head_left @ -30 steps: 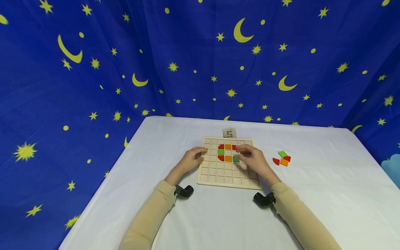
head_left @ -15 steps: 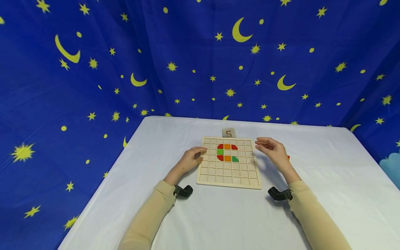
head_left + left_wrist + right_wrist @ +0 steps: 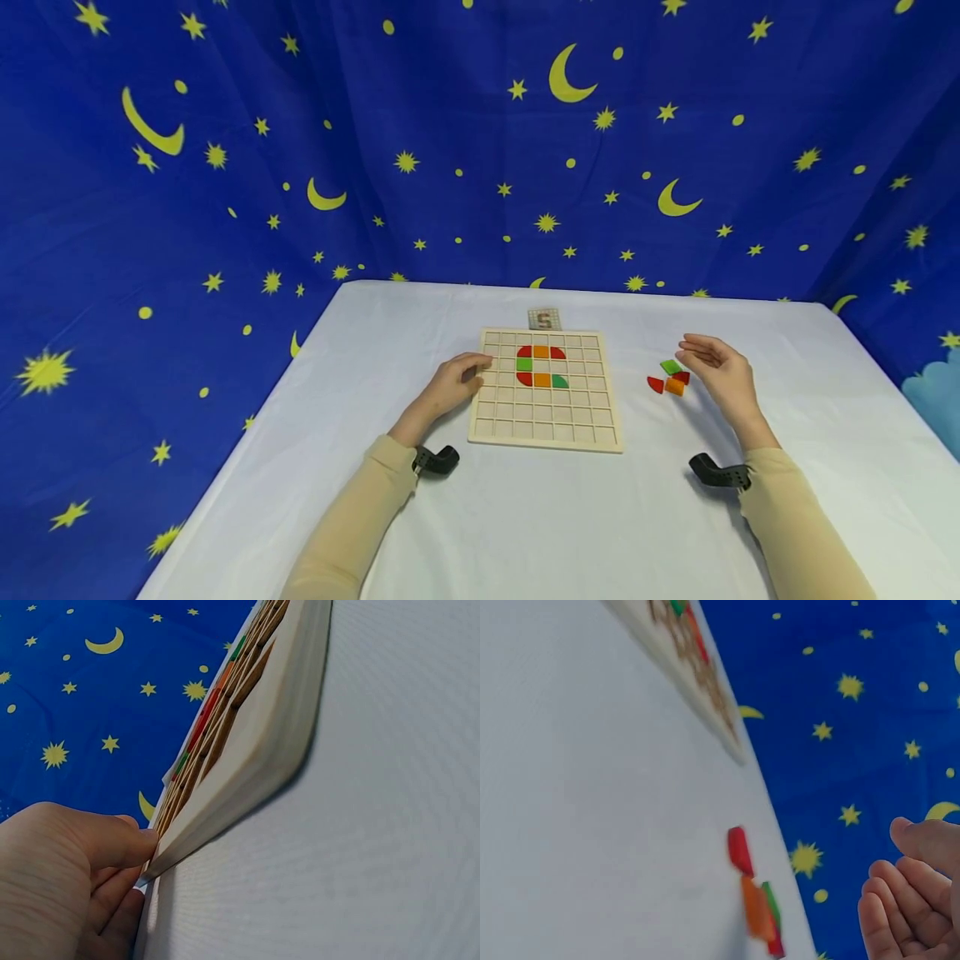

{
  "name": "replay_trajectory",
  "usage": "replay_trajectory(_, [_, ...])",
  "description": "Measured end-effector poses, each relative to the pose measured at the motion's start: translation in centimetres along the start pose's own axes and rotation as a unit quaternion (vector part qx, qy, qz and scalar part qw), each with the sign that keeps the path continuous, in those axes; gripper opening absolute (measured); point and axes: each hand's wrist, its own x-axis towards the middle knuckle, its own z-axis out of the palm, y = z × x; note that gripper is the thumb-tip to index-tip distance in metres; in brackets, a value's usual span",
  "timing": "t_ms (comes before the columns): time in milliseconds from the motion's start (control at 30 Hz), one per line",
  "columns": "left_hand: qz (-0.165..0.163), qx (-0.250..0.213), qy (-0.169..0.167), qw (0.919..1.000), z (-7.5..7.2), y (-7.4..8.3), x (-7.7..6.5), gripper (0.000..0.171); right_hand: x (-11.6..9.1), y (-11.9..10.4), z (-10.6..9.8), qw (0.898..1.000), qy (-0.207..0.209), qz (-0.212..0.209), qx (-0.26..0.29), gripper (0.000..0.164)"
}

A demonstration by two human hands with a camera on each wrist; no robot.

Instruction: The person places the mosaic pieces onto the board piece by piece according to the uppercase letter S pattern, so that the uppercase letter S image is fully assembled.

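Observation:
A square wooden grid board (image 3: 543,417) lies flat on the table, several coloured tiles set in its cells. Red, orange and green tiles (image 3: 542,353) form a curved figure there. At the board's left edge, my left hand (image 3: 450,387) holds the rim; the left wrist view shows the thumb (image 3: 131,844) against that edge. My right hand (image 3: 720,375) is raised just right of a small pile of loose tiles, fingers loosely bent and nothing between them. In the pile are a green tile (image 3: 671,367), an orange tile (image 3: 675,387) and red tiles (image 3: 655,384).
Behind the board lies a small card (image 3: 543,319) with a grid and an S-like figure. A white cloth (image 3: 570,517) covers the table. Blue curtain fabric (image 3: 450,125) with yellow stars and moons stands behind and at the sides.
My right hand has moved right, from over the board to beside the loose tiles. A red tile at the figure's upper right, partly covered before, now shows fully. My left hand stays at the board's edge.

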Motion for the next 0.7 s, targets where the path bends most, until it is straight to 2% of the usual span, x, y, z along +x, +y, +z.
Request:
replay_trajectory(100, [-0.002,-0.001,0.000,1.0000,0.0,0.0,0.0,0.036,-0.3,0.2,0.1,0.999,0.008,-0.013,-0.036,0.051])
replay_trajectory(333, [-0.008,-0.008,-0.001,0.9999,0.0,0.0,0.0,0.035,-0.1,2.1,0.5,0.992,0.030,-0.010,-0.119,0.049])
replay_trajectory(533, [-0.006,-0.008,0.000,1.0000,0.0,-0.1,0.0,0.034,0.1,2.9,0.7,0.983,0.017,-0.041,-0.176,0.046])
replay_trajectory(700, [-0.001,-0.008,-0.001,1.0000,0.0,-0.1,-0.1,0.035,0.4,3.6,1.0,0.977,-0.001,-0.045,-0.206,0.047])
